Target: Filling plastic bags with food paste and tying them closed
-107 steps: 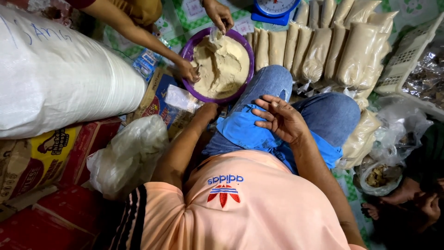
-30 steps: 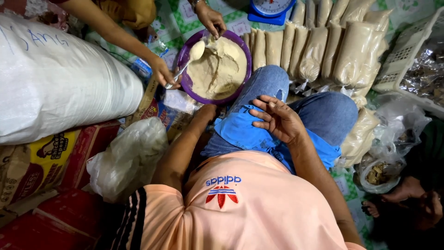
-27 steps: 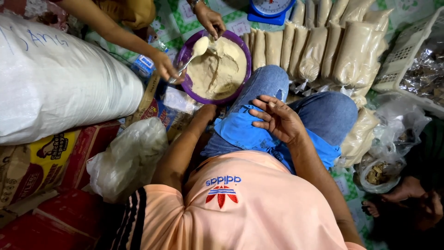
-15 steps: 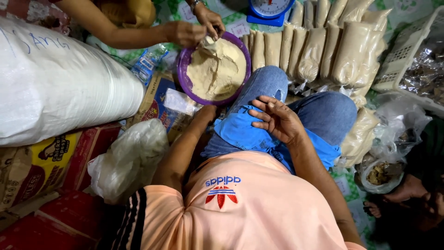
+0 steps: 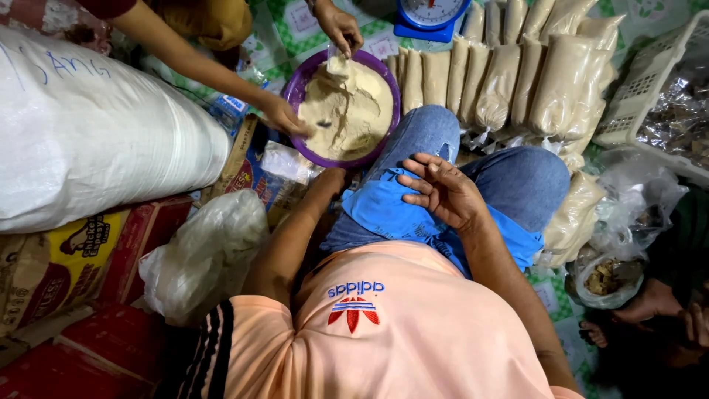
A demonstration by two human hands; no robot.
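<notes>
My right hand [image 5: 443, 193] rests with spread fingers on a blue cloth [image 5: 384, 210] over my jeans-clad thigh and holds nothing. My left arm reaches down beside my knee. My left hand [image 5: 331, 177] sits at the near rim of a purple bowl [image 5: 304, 83], its fingers hidden. The bowl holds pale beige powder [image 5: 347, 114]. Another person's hand [image 5: 284, 118] digs into the powder at the bowl's left side. That person's other hand [image 5: 338, 26] holds a small clear bag at the far rim.
A row of filled powder bags [image 5: 517, 74] lies right of the bowl, with a blue scale [image 5: 432, 15] behind it. A large white sack [image 5: 96, 140] lies at left above red cartons [image 5: 66, 251]. A crumpled plastic bag [image 5: 203, 255] and a white basket [image 5: 650, 89] flank me.
The other person's scooping hand rose to the small bag at the far rim, then came back down into the bowl's left side. My own hands have stayed still.
</notes>
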